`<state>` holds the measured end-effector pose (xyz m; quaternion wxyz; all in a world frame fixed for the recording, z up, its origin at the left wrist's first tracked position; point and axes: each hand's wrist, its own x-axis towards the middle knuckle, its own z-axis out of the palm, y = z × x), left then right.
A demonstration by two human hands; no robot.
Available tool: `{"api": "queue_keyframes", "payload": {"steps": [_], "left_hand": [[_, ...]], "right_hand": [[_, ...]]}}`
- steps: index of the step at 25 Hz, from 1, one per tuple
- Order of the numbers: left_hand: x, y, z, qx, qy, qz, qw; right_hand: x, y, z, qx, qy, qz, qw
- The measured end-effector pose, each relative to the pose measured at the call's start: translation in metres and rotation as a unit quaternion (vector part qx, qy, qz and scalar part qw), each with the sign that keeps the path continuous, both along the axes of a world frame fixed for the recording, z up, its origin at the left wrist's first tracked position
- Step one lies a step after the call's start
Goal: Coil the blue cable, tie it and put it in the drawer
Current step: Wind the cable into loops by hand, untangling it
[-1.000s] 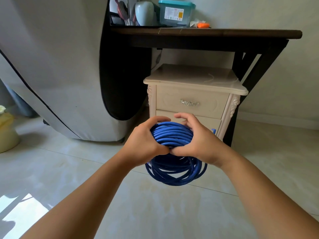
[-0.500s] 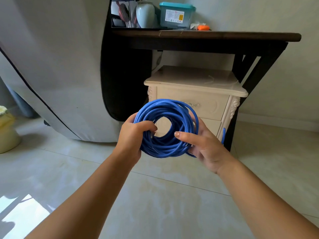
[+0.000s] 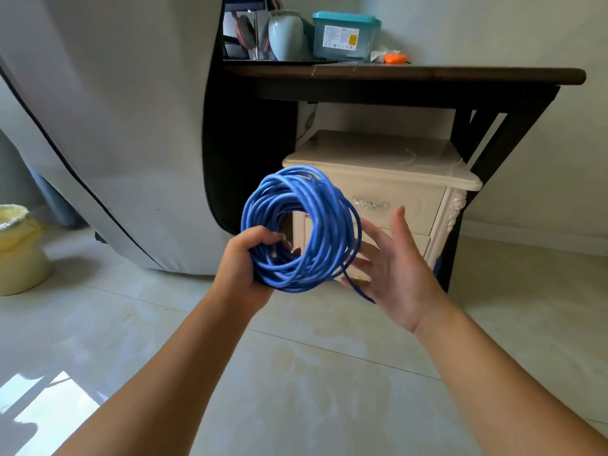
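The blue cable (image 3: 324,218) is wound into a round coil held upright in front of me. My left hand (image 3: 245,261) grips the coil's lower left part. My right hand (image 3: 394,268) is spread open just right of the coil, palm toward it, with a loose cable end crossing in front of its fingers. Behind the coil stands a cream nightstand (image 3: 394,166) with two shut drawers; the upper drawer (image 3: 411,209) has a silver handle (image 3: 370,204).
The nightstand stands under a dark wooden table (image 3: 411,75) that carries a teal-lidded box (image 3: 343,36), a pale vase (image 3: 285,36) and an orange item (image 3: 395,58). A large grey covered object (image 3: 115,126) fills the left. A yellow bin (image 3: 18,248) sits far left on the tiled floor.
The coil rose from squeezed between both hands to upright in the left hand alone. My right hand let go and opened beside it.
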<state>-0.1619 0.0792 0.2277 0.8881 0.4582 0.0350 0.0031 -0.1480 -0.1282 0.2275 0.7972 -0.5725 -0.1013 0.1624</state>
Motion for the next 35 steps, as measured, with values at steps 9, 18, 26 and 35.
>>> {"api": "queue_keyframes", "payload": {"steps": [9, 18, 26, 35], "left_hand": [[-0.003, 0.011, -0.005, 0.066, -0.084, -0.204, 0.973], [-0.01, 0.008, 0.0, 0.127, -0.077, -0.229, 0.962], [-0.004, 0.018, -0.004, 0.091, -0.079, -0.224, 0.967], [0.013, 0.04, -0.012, -0.079, -0.005, 0.029, 0.996]], "right_hand": [[0.001, -0.003, 0.017, 0.066, -0.051, -0.133, 0.988], [0.016, -0.018, 0.007, -0.29, -0.107, -0.3, 0.902], [0.008, -0.025, 0.01, -0.378, -0.165, -0.139, 0.9], [0.024, -0.053, -0.007, -0.591, -0.17, -0.06, 0.786]]}}
